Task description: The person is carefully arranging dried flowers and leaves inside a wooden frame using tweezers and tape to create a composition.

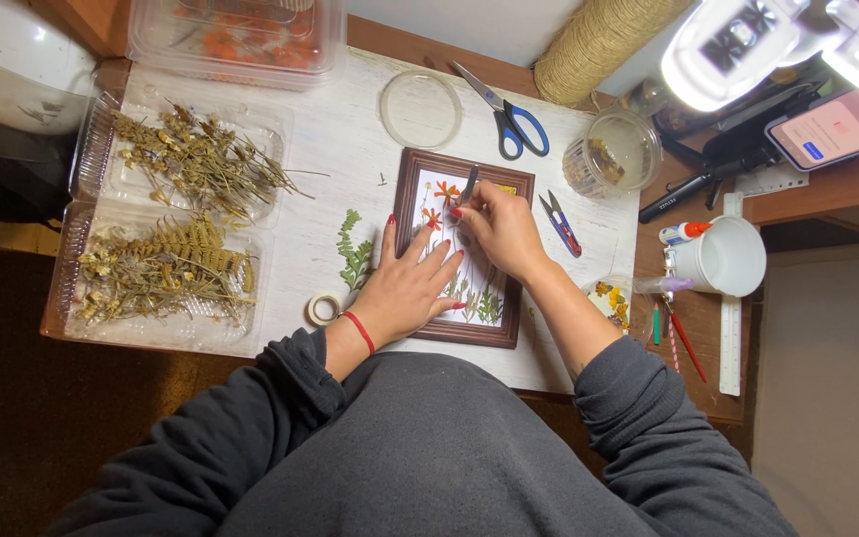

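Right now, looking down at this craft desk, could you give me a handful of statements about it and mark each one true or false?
1. The right hand holds tweezers over the wooden picture frame. True.
2. The left hand lies flat on the frame. True.
3. The blue-handled scissors are held in the left hand. False: they lie on the white tabletop, above the frame, untouched.
4. The clear plastic trays at the left hold dried plants. True.
5. The white mug stands on the frame. False: it stands to the right, apart from the frame.
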